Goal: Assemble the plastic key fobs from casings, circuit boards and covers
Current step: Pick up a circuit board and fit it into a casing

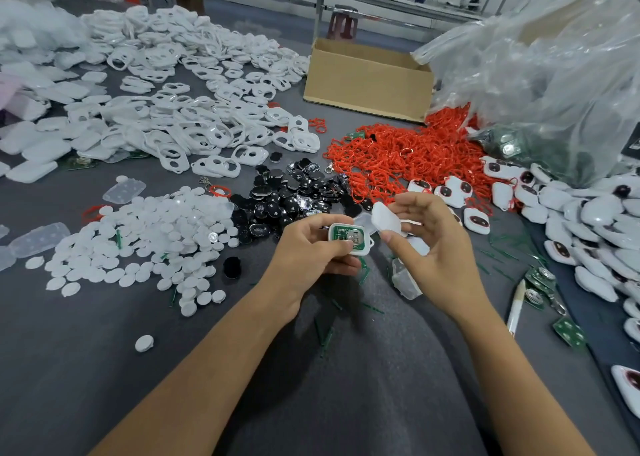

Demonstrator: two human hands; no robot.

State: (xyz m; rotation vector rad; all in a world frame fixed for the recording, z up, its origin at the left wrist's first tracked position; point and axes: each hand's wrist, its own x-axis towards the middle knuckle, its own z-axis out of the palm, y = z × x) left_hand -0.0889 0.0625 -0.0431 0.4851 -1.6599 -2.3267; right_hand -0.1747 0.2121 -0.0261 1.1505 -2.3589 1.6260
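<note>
Casing (362,250) with board (341,235) in left grip (311,247); cover (386,221) in right grip (433,244).

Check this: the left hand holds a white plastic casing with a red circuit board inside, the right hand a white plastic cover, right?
Wrong colour: in the head view, the circuit board inside the white plastic casing is green, not red. The rest stands.

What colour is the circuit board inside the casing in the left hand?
The circuit board is green, seen in the head view.
</note>
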